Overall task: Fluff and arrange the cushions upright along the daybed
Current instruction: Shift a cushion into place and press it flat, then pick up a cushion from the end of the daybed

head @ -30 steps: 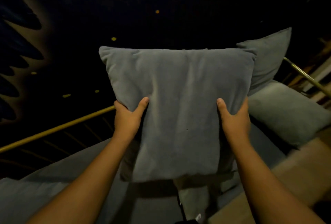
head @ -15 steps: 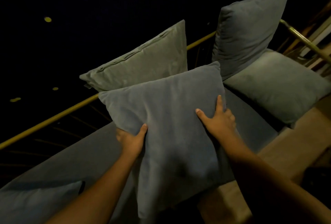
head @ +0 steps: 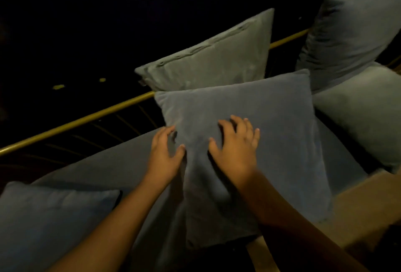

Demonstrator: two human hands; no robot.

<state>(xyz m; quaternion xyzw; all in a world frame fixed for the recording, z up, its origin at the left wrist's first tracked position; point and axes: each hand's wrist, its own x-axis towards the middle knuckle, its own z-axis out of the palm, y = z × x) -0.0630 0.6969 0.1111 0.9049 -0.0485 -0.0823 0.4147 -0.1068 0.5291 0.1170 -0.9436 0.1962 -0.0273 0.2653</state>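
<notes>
From the head view, the blue cushion [head: 260, 141] lies directly under and ahead of both hands, leaning back against the grey-green cushion [head: 217, 61] beyond the fingertips, its long axis running up toward the brass rail [head: 86, 119]. The right hand [head: 235, 152] rests spread and flat on its face, gripping nothing. The left hand [head: 165, 154] cups its left edge loosely, thumb on the front; both look equally near.

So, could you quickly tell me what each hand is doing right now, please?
Left hand: open, fingers spread at the left edge of the blue cushion, no grip.
Right hand: open, palm flat on the cushion's front.
</notes>
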